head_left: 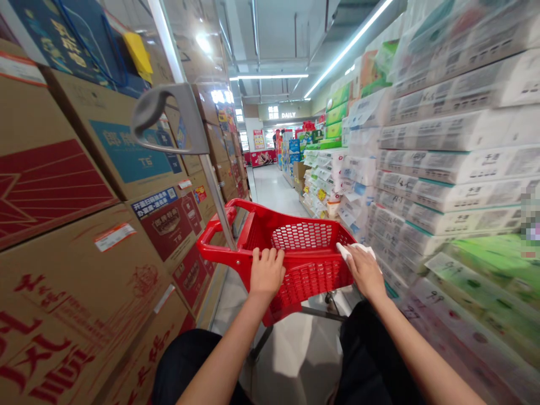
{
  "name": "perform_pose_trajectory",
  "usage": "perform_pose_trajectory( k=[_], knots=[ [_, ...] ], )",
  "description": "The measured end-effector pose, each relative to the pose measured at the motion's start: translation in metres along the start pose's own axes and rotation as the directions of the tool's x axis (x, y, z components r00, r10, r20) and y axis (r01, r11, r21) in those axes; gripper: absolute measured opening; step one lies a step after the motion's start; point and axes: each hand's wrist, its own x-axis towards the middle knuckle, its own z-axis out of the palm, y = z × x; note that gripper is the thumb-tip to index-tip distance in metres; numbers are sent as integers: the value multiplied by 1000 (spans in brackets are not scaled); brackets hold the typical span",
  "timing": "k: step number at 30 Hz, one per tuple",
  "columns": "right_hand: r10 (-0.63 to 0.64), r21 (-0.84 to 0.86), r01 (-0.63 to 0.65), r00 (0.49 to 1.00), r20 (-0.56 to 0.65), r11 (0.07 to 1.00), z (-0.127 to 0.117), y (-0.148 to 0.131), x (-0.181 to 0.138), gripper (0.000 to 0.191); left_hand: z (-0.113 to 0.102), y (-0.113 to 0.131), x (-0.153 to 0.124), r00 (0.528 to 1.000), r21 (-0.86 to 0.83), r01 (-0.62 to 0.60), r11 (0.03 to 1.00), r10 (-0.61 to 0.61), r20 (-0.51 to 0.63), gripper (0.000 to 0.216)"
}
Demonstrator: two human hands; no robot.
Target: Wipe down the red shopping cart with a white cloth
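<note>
A red plastic shopping basket cart [312, 281] stands right before me, with a honeycomb of holes in its walls. My left hand [268, 273] is closed over the near rim, fingertips hooked to the inside. At the right-hand corner of the rim my right hand [366, 273] presses a white cloth [363, 249] against the plastic, fingers lying over it. No goods show in the part of the basket I can see. From the basket's left end a metal pole rises to a grey handle [169, 121].
Stacked cardboard cartons [63, 304] line the left side closely. On the right, packs of tissue paper [447, 163] are piled high, with green packs [489, 264] lower and nearer. A pale floor aisle [270, 185] runs ahead. My dark-clad knees flank the cart.
</note>
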Motion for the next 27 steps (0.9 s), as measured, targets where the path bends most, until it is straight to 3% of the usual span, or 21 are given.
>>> perform_pose_trajectory(
  k=[7, 10, 12, 15, 22, 25, 27],
  knots=[
    [-243, 173, 228, 967, 73, 958, 3, -115, 6, 49, 2, 6, 1, 1000, -27, -16, 1000, 15, -27, 48],
    [-307, 236, 281, 948, 81, 930, -1, -140, 8, 51, 1, 3, -2, 999, -28, 1, 1000, -2, -32, 55],
    [-341, 251, 311, 936, 85, 917, -4, -138, 9, 50, 0, 1, -3, 999, -28, 6, 1000, -7, -33, 58],
    [-343, 232, 312, 933, 107, 921, -8, -112, 10, 48, 0, 0, -4, 999, -29, -7, 1000, 6, -41, 60],
    [-114, 128, 96, 984, 140, 987, -14, -41, 8, 48, -4, 3, -5, 997, -9, -60, 998, 59, -43, 61],
    [-30, 108, 15, 990, 137, 994, -10, -45, 10, 49, -5, 5, -6, 997, 18, -61, 998, 62, -40, 67],
    [-32, 117, 16, 991, 131, 993, -4, -68, 13, 48, -5, 6, -6, 998, 39, -52, 998, 53, -35, 72]
  ],
)
